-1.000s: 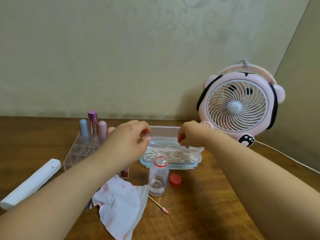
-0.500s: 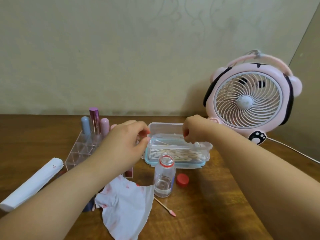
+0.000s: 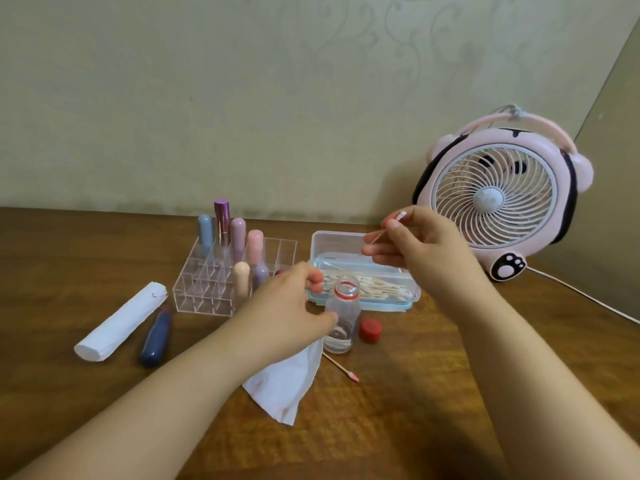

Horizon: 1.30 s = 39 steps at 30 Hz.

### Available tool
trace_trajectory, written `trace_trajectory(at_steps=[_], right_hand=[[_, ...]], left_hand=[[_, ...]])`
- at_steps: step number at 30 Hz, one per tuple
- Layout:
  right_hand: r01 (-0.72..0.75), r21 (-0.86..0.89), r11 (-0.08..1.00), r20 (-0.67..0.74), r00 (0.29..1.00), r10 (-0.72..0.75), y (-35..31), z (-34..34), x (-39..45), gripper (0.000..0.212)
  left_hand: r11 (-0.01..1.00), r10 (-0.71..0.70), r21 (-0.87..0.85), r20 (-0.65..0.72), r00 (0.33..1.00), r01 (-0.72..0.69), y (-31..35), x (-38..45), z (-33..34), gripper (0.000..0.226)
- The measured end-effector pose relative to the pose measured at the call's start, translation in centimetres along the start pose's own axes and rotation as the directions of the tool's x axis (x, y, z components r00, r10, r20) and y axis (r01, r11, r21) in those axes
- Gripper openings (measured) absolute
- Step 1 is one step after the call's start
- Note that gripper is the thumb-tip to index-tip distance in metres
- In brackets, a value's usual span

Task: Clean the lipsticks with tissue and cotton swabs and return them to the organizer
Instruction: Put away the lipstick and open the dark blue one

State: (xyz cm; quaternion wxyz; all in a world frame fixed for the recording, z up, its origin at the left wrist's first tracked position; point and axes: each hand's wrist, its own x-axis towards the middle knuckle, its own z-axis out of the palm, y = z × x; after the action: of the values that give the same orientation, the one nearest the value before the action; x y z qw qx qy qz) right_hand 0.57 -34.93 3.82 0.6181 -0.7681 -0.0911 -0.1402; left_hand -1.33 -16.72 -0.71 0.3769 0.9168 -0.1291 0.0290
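R hand (image 3: 420,244) has lifted off the swab box (image 3: 363,271) w/ a fresh cotton swab (image 3: 386,230) pinched in its fingers, white tip up, above the box at ~1 o'clock from the bottle. A sec ago both hands were down at the box; now they're well apart. L hand (image 3: 294,306) has dropped to the open clear bottle (image 3: 341,317), fingers curled at its side, seems to be steadying it; can't tell if it's a full grip. Red cap (image 3: 370,330) sits just beside the bottle at 3 o'clock.

Meaning: swab fetched, prob next is dipping it in the bottle's liquid.

Six lipsticks stand in the clear organizer (image 3: 221,271), 10 o'clock of the bottle. A dark blue lipstick (image 3: 156,336) lies on the table at 9 o'clock, beside the tissue roll (image 3: 121,322), not yet returned. Stained tissue (image 3: 287,382) and used swab (image 3: 341,367) lie at 6 o'clock.
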Motion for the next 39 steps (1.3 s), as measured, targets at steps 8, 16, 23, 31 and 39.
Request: trace_trajectory(at_steps=[8,16,23,31,39], right_hand=[[0.066,-0.028,0.997,-0.147,0.987,-0.069,3.2,0.9,-2.6,0.013],[0.164,-0.08,0.983,-0.02,0.986,-0.167,1.6,-0.5,-3.6,0.01],[0.198,-0.324,0.925,0.137,0.977,-0.162,1.6,-0.4,-4.2,0.01],[0.272,-0.499,0.823,0.136,0.962,-0.235,1.8,-0.7,-4.2,0.017],[0.364,-0.589,0.721,0.208,0.931,-0.3,2.1,-0.3,-3.9,0.014]], left_hand=[[0.997,-0.049,0.054,0.005,0.999,0.049,0.5,0.9,2.8,0.071],[0.997,0.031,-0.062,-0.104,0.994,-0.038,0.1,0.1,3.2,0.049],[0.96,0.269,0.171,-0.368,0.89,-0.22,-0.6,-0.4,2.5,0.047],[0.944,0.309,0.239,-0.401,0.863,-0.227,-1.2,-0.2,2.4,0.049],[0.943,0.306,0.254,-0.403,0.863,-0.216,-1.2,-0.1,2.3,0.05]])
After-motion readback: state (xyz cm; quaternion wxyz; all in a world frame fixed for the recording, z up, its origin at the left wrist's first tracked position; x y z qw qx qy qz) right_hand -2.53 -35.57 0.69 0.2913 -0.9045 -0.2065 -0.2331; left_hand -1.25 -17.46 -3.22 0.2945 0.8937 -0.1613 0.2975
